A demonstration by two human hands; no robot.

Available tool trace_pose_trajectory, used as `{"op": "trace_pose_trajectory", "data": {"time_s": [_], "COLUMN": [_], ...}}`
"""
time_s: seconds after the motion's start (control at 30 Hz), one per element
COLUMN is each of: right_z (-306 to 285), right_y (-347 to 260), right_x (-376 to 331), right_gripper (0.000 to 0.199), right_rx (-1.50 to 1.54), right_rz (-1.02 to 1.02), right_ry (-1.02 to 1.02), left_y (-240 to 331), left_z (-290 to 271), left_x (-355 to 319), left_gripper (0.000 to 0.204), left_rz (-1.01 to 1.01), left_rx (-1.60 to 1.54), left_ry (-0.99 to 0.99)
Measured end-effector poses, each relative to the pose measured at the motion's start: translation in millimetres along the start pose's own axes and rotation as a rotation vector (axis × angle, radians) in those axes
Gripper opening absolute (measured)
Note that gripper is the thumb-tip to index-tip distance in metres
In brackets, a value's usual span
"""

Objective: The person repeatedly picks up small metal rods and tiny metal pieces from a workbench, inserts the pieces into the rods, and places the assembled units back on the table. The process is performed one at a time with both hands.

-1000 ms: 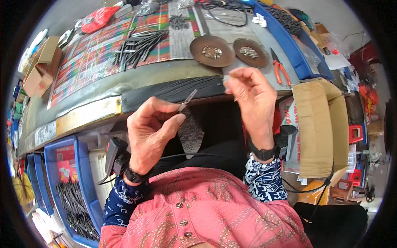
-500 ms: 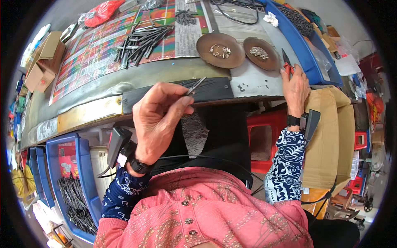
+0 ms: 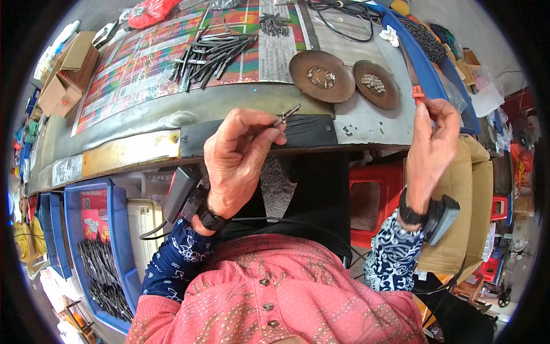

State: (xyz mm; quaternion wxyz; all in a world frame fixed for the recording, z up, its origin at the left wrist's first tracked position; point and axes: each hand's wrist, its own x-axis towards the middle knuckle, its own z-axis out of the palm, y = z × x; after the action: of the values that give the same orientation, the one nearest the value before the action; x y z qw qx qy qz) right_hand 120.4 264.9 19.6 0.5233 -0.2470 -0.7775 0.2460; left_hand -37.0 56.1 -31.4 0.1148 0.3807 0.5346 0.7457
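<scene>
My left hand (image 3: 243,152) is at the table's front edge, thumb and fingers pinching a slim dark strip with a metallic tip (image 3: 290,113). Its inner end is hidden by the fingers. My right hand (image 3: 433,146), by the table's right front, has thumb and fingertips closed on red-handled pliers (image 3: 419,94); only the red part shows clearly. Left of that hand are two brown shallow dishes: the larger dish (image 3: 299,64) has small shiny metal pieces, the smaller dish (image 3: 364,92) a cluster of silvery bits.
A pile of black strips (image 3: 215,57) lies on the printed sheet, with a smaller heap (image 3: 274,24) farther back. A blue bin (image 3: 436,80) borders the table's right. Below left stands a blue crate (image 3: 123,246) of dark strips. A cardboard box (image 3: 450,212) is beside my right arm.
My right hand has drawn back toward me with the pliers' red end between its fingers. My left hand still pinches the strip; the view has shifted slightly.
</scene>
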Motion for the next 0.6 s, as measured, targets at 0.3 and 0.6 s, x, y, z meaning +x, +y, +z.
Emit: {"op": "trace_pose_trajectory", "data": {"time_s": [0.3,0.6], "right_z": [35.1,42.7], "right_y": [-84.3,-95.0], "right_x": [-25.7,-27.1], "right_gripper": [0.016,0.014], "right_rx": [0.053,-0.047], "right_rz": [-0.426,-0.524], "right_ry": [-0.477,-0.485], "left_y": [-10.3,-11.2], "left_z": [-4.8,-5.3], "left_x": [-2.9,-4.5], "left_gripper": [0.011,0.011], "left_rz": [0.097,0.099], "left_rx": [-0.115,-0.111], "left_ry": [0.017,0.010]}}
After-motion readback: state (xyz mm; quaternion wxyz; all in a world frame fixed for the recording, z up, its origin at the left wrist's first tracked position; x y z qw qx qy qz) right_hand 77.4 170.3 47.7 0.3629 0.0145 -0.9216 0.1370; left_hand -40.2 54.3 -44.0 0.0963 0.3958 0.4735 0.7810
